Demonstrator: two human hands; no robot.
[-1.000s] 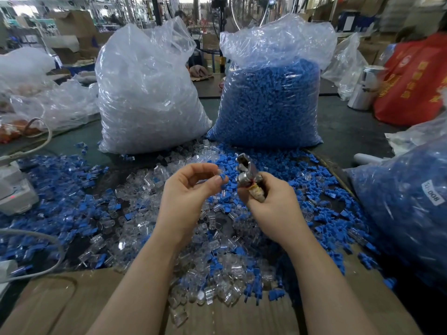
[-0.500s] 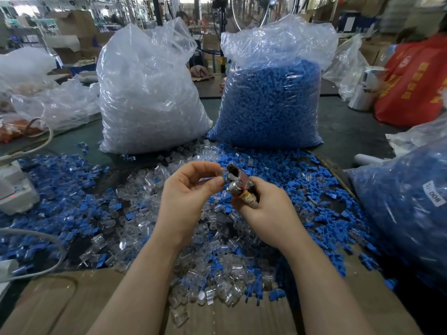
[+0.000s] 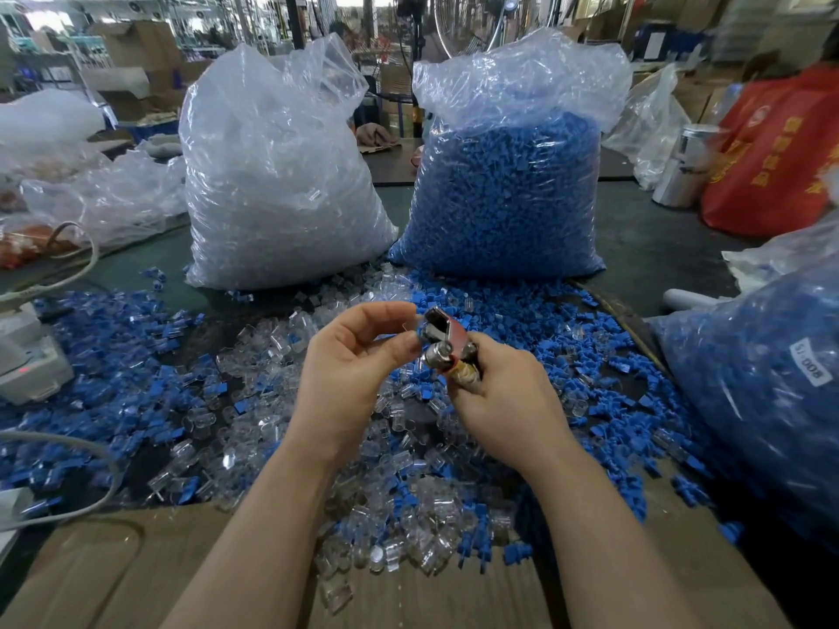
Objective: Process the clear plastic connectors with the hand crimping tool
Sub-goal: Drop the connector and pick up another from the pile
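Your two bare forearms rise from the bottom edge and converge at frame centre, where your left hand (image 3: 352, 370) has thumb and curled fingers brought together in a pinch at its upper right, and your right hand (image 3: 504, 401) is clenched, knuckles toward the camera.

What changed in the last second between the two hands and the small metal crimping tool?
The left hand closed in rightward until its pinching fingertips met the open mouth of the small metal crimping tool; whether they hold a connector cannot be told. The right hand kept gripping the tool, tilting its head leftward toward them. The loose clear and blue plastic connectors and both big bags stayed put.
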